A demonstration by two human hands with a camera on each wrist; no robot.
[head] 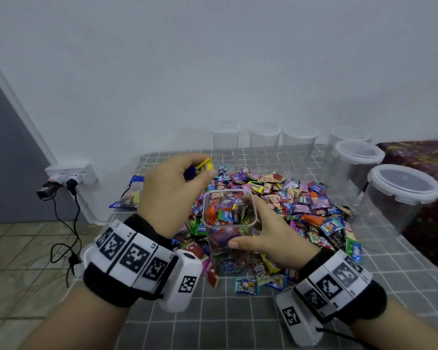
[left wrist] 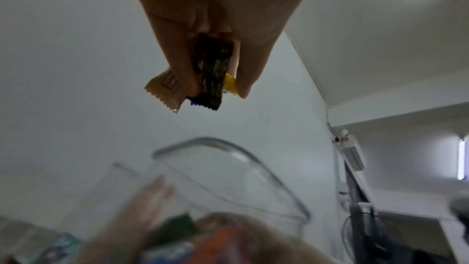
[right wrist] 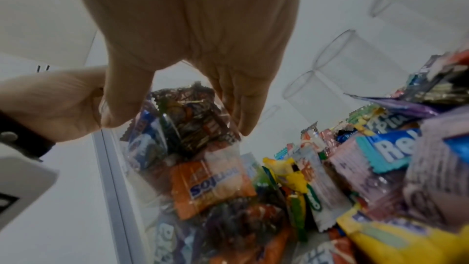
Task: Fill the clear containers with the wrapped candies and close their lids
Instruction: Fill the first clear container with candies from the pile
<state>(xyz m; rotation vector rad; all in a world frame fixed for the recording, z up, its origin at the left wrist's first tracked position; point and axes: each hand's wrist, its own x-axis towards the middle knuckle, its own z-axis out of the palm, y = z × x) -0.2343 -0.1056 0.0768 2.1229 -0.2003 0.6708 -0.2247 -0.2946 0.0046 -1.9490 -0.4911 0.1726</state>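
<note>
One clear, square plastic container [head: 229,223] stands open on the grey grid-patterned tablecloth [head: 238,322], at the near edge of a heap of wrapped candies [head: 301,198], and is already filled almost to its rim with mixed wrappers. The right hand [head: 268,231] grips it from the right side, thumb across the near wall and fingers curled round the far side; the fingertips are hidden behind the container in the head view. The left hand [head: 172,190] hovers just above and left of the opening, pinching a small bunch of candies [left wrist: 203,75] between thumb and fingers: a dark wrapper, a tan one and a yellow one show in the left wrist view, while most of the bunch is covered by the hand from above. The container's rim is blurred in that wrist view.

Six empty clear containers with translucent lids [head: 402,188] stand along the back and right edges of the table; the farthest are faint against the white wall [head: 213,59]. A partly hidden blue-edged plastic bag [head: 129,193] lies behind the left hand. At the left, a white wall socket [head: 72,173] holds plugs with black cables hanging toward the tiled floor [head: 23,261].
</note>
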